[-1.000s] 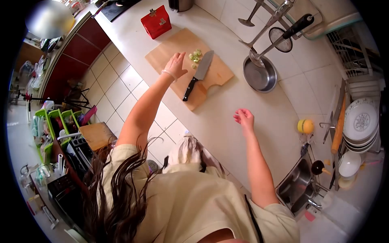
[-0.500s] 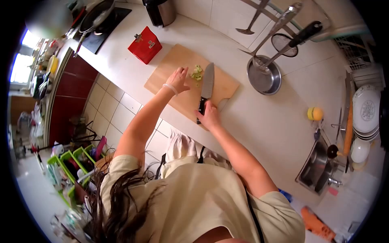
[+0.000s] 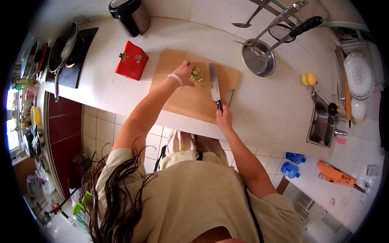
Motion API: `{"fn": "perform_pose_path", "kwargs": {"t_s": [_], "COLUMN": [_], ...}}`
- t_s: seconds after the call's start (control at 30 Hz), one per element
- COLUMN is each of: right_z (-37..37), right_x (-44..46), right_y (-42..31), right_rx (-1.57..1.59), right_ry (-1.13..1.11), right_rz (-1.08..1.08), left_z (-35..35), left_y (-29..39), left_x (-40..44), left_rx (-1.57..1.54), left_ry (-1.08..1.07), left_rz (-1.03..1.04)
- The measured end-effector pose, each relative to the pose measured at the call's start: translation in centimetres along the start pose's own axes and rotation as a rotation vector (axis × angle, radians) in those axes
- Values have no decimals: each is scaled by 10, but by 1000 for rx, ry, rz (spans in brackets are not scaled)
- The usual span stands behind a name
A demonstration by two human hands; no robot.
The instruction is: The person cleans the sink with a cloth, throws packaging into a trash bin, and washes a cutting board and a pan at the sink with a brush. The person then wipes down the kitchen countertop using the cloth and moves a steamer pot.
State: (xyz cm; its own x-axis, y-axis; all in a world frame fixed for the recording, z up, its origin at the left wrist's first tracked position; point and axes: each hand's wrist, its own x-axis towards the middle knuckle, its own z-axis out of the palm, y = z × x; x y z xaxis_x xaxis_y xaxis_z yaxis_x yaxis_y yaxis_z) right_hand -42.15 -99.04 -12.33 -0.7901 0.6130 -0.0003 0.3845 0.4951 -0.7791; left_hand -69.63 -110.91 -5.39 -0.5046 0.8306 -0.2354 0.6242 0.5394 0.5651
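Chopped green vegetable pieces (image 3: 197,75) lie in a small heap on the wooden cutting board (image 3: 174,97). Right beside the heap, on its left, is my left hand (image 3: 185,74), fingers apart around its edge; I see nothing held in it. My right hand (image 3: 224,116) is wrapped round the black handle of a kitchen knife (image 3: 214,83). The broad blade points away from me over the right half of the board, a short gap from the pieces. Whether the blade touches the board, I cannot tell.
Left of the board stands a red clipped bag (image 3: 133,60), with a kettle (image 3: 131,18) behind it. A pan (image 3: 65,48) is on the far-left hob. To the right are a metal bowl (image 3: 259,65), hanging ladles, a yellow-lidded jar (image 3: 308,79) and the sink (image 3: 322,121).
My left hand has come closer to the vegetable pieces. The knife in my right hand has swung round, its handle now farther right. The whole view has shifted with my head.
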Motion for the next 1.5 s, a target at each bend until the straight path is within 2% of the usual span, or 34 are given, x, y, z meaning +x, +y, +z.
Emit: {"fn": "perform_pose_path", "kwargs": {"t_s": [0.03, 0.07, 0.13, 0.2, 0.27, 0.3, 0.6, 0.63, 0.7, 0.8, 0.9, 0.97, 1.03, 1.1, 1.13, 1.2, 1.23, 1.27, 1.33, 1.37, 1.4, 1.43, 1.47, 1.5], "right_z": [7, 8, 1, 10, 11, 14, 32, 42, 44, 44, 40, 33, 27, 19, 15, 11, 8, 5, -10, -18, -18, -13, -11, -10], "right_x": [-6, -10, -17, -17, -19, -19, -17, -16, -13, -9, -5, -4, -2, 0, 1, -1, -2, -4, -3, -1, 2, 6, 10, 13], "right_y": [7, -4, -34, -36, -47, -49, -63, -53, -60, -75, -90, -101, -112, -125, -131, -135, -135, -135, -137, -137, -130, -116, -101, -89], "right_rx": [-9, -12, 260, 182, 152, 155, 208, 143, 81, 163, 134, -25, -78, -132, -127, -122, -123, -124, -85, -47, -61, -161, -266, -351], "right_ry": [89, 93, -112, -96, -171, -165, -274, -244, -218, -277, -235, -187, -197, -209, -217, -221, -251, -279, -221, -168, -122, -110, -87, -28], "right_rz": [-111, -105, 312, 249, 404, 410, 379, 282, 183, 285, 206, 60, 28, -5, -19, -33, -69, -102, -143, -189, -181, -116, -39, -65], "left_z": [0, 1, 4, 7, 13, 15, 29, 31, 36, 44, 56, 64, 70, 71, 71, 66, 65, 74, 93, 75, 93, 80, 95, 90], "left_y": [0, 1, 2, 4, 12, 17, 20, 18, 14, 12, 8, 6, 5, 13, 15, 21, 23, 9, -23, -5, -31, -26, -52, -49], "left_x": [3, 4, 4, 6, 6, 5, 1, 1, 1, -3, -7, -10, -10, -11, -13, -17, -15, -13, -2, -2, 2, -11, -7, -8], "left_rx": [0, 12, 28, 54, 84, 107, 42, 45, -52, -148, -215, -249, -282, -1356, -1357, -1946, -2015, -2017, -2469, -2576, -2663, -2682, -2595, -2554], "left_ry": [-4, -9, -23, 9, -13, -26, 98, 98, 196, 331, 460, 529, 597, 578, 581, 748, 840, 830, 525, 662, 570, 480, 413, 489], "left_rz": [9, 16, 27, 58, 32, -1, 8, 5, 25, -10, -43, -45, -46, -410, -409, -435, -458, -454, -392, -584, -362, -388, -290, -387]}}
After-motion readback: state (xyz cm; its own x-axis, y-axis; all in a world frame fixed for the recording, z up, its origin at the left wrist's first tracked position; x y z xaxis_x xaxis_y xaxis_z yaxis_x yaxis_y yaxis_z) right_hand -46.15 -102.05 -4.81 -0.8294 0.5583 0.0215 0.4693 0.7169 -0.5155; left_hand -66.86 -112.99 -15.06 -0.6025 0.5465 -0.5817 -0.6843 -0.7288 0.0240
